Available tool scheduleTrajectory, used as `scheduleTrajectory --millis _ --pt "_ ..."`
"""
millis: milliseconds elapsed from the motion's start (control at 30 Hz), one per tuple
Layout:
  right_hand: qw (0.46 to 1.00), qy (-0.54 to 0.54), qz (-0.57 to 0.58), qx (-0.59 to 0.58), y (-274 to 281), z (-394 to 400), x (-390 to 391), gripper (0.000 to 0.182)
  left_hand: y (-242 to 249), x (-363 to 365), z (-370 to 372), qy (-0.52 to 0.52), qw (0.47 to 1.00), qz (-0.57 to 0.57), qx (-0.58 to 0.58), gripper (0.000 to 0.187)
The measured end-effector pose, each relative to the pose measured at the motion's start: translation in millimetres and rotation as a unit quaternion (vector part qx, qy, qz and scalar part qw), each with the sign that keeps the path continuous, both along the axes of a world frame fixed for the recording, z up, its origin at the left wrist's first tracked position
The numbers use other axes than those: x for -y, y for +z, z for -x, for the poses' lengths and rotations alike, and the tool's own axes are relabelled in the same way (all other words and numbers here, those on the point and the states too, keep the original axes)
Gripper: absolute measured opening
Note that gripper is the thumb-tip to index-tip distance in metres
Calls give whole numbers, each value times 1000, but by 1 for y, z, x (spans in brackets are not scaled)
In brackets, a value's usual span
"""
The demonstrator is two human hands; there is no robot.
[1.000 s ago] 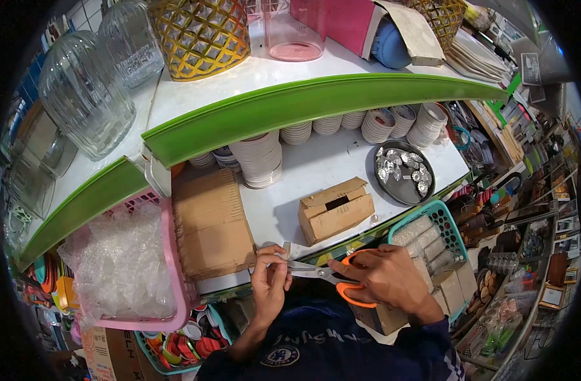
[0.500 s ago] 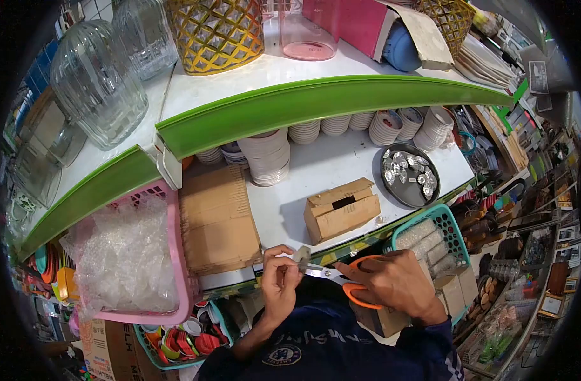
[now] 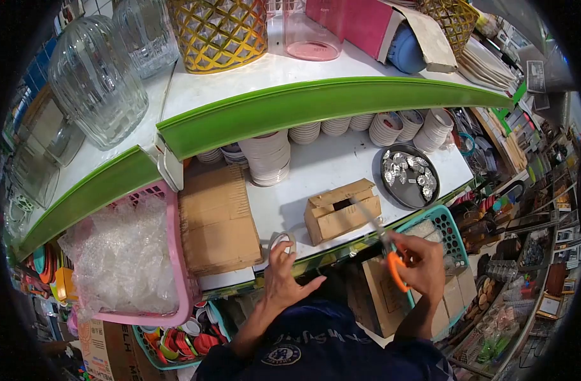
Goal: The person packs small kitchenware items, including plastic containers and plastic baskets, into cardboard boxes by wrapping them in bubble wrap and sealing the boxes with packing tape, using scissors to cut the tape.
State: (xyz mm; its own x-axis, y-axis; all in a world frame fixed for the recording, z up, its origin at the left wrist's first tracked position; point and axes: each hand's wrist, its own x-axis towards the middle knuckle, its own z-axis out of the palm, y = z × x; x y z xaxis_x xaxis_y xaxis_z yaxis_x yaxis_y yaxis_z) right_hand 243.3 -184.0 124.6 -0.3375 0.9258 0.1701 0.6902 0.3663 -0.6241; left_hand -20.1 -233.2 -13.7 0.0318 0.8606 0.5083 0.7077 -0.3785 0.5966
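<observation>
My left hand (image 3: 283, 282) is at the shelf's front edge, thumb spread wide and fingertips at a small pale ring (image 3: 281, 241) that looks like a roll of tape. Whether the fingers grip the ring or only touch it is hard to see. In my right hand (image 3: 424, 263) is a pair of scissors (image 3: 395, 267) with orange handles, its blades blurred and pointing up and left. Behind the blades, a small brown cardboard box (image 3: 342, 213) with a dark slot on top sits on the white shelf.
Flattened cardboard (image 3: 217, 219) lies on the shelf beside a pink basket (image 3: 183, 267) of bubble wrap. White bowls (image 3: 265, 159) are stacked at the back, near a dark round tray (image 3: 408, 197) of metal moulds. A green-edged upper shelf (image 3: 328, 101) overhangs. A teal basket (image 3: 452, 225) stands at right.
My right hand has moved right with the scissors, away from my left hand. The left thumb has spread from its pinch, and the pale ring now shows at the fingertips.
</observation>
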Motion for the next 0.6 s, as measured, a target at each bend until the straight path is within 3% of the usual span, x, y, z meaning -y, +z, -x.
scheduleTrajectory --millis 67,133,200,500,600 --pt "984 -169 30 -38 -10 -3 0 47 -4 -5 0 -2 999 16 -35 91" --pt "978 -197 7 -60 -29 -9 -1 46 -24 -14 2 -51 994 -96 -11 85" --pt "965 -263 -6 -5 -34 -9 -1 48 -31 -17 4 -59 995 -79 -17 85" --pt "952 -270 93 112 -61 -13 -13 48 -35 -23 12 -54 995 8 -78 92" --pt "957 -257 43 127 -80 -15 -26 47 -31 -24 12 -57 994 16 -91 95"
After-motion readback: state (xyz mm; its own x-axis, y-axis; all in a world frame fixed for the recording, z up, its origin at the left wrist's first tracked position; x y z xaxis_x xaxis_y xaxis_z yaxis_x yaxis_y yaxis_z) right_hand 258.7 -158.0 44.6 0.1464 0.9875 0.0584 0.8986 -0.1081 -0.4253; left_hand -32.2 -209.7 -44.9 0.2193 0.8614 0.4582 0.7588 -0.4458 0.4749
